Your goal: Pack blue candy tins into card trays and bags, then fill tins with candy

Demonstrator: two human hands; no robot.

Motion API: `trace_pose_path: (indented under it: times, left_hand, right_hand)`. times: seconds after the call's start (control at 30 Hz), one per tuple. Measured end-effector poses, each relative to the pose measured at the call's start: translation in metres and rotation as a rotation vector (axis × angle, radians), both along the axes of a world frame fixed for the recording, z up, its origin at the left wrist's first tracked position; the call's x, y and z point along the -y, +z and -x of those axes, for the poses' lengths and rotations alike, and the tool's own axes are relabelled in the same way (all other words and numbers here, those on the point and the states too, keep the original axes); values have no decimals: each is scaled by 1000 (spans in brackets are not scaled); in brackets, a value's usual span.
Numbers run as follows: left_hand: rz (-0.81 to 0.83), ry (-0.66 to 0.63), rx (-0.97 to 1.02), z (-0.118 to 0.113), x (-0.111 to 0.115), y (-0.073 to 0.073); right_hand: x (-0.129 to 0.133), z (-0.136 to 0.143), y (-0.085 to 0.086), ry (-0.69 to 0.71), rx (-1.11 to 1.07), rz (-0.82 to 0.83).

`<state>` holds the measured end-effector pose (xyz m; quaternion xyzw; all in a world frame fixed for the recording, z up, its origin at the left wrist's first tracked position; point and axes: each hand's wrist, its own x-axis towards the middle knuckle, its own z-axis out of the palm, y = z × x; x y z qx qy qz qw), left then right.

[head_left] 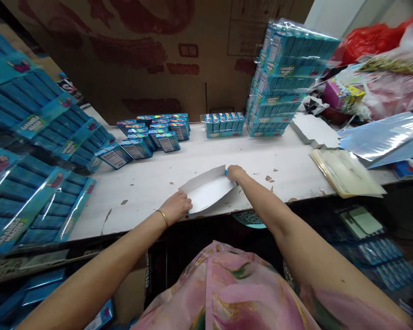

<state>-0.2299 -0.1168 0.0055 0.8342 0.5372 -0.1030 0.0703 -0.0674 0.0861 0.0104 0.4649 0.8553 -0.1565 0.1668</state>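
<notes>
A partly folded cardboard tray point(209, 190), white on the inside, is held over the table's front edge between both hands. My left hand point(178, 206), with a gold bangle at the wrist, is closed on its near left end. The fingers of my right hand point(236, 173) grip the far right end, where a bit of blue shows. Beyond the tray stand several small blue boxes point(168, 142) in loose rows. Right of these sits a blue display tray point(224, 124) filled with upright small boxes.
Wrapped blue display packs are stacked high at the back right point(278, 82) and at the left point(37, 119). Flat grey-white card blanks point(315, 129) and clear plastic sheets point(346, 172) lie on the right. A large brown carton point(213, 59) walls the back. Below the edge is a teal basin point(251, 219).
</notes>
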Motion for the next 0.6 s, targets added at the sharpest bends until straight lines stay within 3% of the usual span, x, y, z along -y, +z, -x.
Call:
trace_pose_path:
  times: [0.13, 0.2, 0.27, 0.33, 0.4, 0.47, 0.6]
  left_hand:
    - [3, -36, 12, 14, -10, -4]
    - [12, -52, 29, 17, -11, -6]
    - [8, -57, 54, 20, -12, -7]
    - [14, -48, 82, 23, -13, -7]
    - [69, 2, 116, 27, -15, -5]
    - [150, 139, 220, 31, -15, -2]
    - [233, 460, 617, 29, -13, 7]
  right_hand:
    - [26, -33, 14, 33, -96, -100]
    - [52, -48, 19, 221, -285, -239]
    - [79, -56, 17, 513, -441, -320]
    - [100, -56, 8, 663, -422, -305]
    - [109, -50, -1, 624, -314, -274]
    - [107, -40, -7, 538, -249, -249]
    - [86, -25, -5, 413, -200, -136]
